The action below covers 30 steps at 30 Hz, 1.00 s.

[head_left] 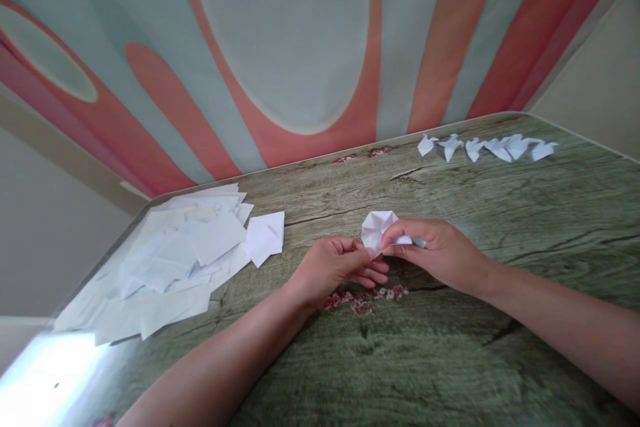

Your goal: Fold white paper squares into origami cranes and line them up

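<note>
Together, both hands pinch one small folded paper piece (379, 228) over the middle of the table (500, 213). The left hand (335, 267) has its fingertips closed on the piece's near lower corner, and the right hand (435, 250) has thumb and forefinger clamped on its right edge, so the white paper sits between them, partly opened at the top like a pocket. Whether it rests on the table or is lifted just off it is hard to tell.

No box, tray or other holder shows; the paper lies loose. Well to the left of the grip a heap of white paper sheets (170, 267) is spread out, with one folded square (266, 238) at its near right edge. Beyond the grip and to its right, near the far table edge, a row of small folded paper figures (487, 147) lies in a line.

Just below the hands, a small patch of pink flower print (365, 299) marks the grey-green wood-grain tabletop. Behind the table hangs a cloth with pale green and coral curves (280, 47).

The piece's lower part is hidden by the fingers, and the near left table corner is washed out by glare.
</note>
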Each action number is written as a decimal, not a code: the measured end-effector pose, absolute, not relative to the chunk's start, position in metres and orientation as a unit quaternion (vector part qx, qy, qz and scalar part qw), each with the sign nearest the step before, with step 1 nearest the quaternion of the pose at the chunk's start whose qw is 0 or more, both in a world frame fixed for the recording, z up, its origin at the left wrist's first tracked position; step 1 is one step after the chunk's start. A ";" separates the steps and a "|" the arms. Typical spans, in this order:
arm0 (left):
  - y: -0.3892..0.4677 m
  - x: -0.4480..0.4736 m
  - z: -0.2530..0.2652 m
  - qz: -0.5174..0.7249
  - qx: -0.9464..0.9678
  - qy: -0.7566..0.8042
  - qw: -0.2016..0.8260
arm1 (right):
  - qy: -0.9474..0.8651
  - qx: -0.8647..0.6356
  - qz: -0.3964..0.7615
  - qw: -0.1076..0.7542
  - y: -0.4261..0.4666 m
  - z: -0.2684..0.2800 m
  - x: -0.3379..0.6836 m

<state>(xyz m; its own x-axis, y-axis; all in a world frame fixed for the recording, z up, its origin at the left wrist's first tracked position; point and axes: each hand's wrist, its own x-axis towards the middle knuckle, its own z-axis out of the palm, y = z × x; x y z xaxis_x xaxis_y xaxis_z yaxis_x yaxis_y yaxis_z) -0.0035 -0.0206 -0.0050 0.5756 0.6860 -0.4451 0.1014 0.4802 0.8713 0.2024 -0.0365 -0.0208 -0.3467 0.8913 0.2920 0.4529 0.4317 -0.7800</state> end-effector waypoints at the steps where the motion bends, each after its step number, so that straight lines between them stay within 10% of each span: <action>1: -0.021 -0.004 -0.005 0.194 0.473 0.417 0.752 | -0.762 -0.441 0.302 0.366 -0.036 -0.021 0.202; 30: -0.026 0.005 -0.006 0.223 0.522 0.441 0.695 | -0.723 -0.515 0.258 0.382 -0.042 -0.020 0.196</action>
<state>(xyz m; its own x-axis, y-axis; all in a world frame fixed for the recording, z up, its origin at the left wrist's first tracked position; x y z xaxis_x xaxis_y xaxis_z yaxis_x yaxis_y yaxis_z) 0.0051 -0.0264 -0.0061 0.5119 0.7705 -0.3798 0.1506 0.3547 0.9228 0.1956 -0.0417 -0.0204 -0.1776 0.9415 0.2863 0.5479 0.3363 -0.7660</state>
